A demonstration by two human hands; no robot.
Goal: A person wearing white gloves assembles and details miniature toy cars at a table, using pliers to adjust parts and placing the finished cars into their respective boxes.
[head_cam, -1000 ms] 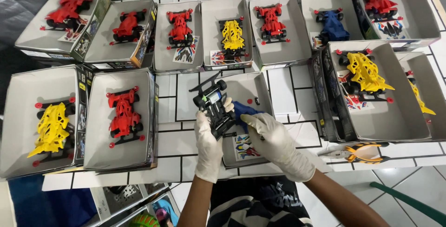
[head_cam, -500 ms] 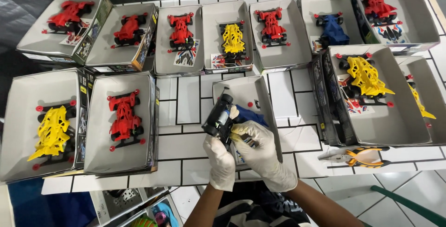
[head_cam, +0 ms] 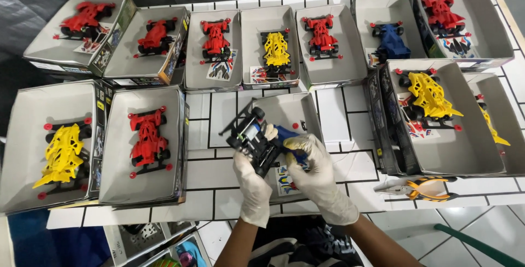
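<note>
Ten boxed toy racers already wear shells — left hand (head_cam: pixel 252 182) and right hand (head_cam: pixel 316 171) both grip the bare black chassis (head_cam: pixel 252 136) above its open box (head_cam: pixel 284 111), blue shell (head_cam: pixel 289 136) unfitted.

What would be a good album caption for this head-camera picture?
Two gloved hands, left and right, hold a black toy car chassis above a table of boxed toy cars.

Thin, smooth white rubber gloves cover the left hand (head_cam: pixel 252 185) and right hand (head_cam: pixel 317 177). The black toy car chassis (head_cam: pixel 252 137) looks like hard, slightly glossy plastic. The open boxes (head_cam: pixel 143 185) are matt grey cardboard. The tabletop (head_cam: pixel 210 111) is glossy white tile.
</note>
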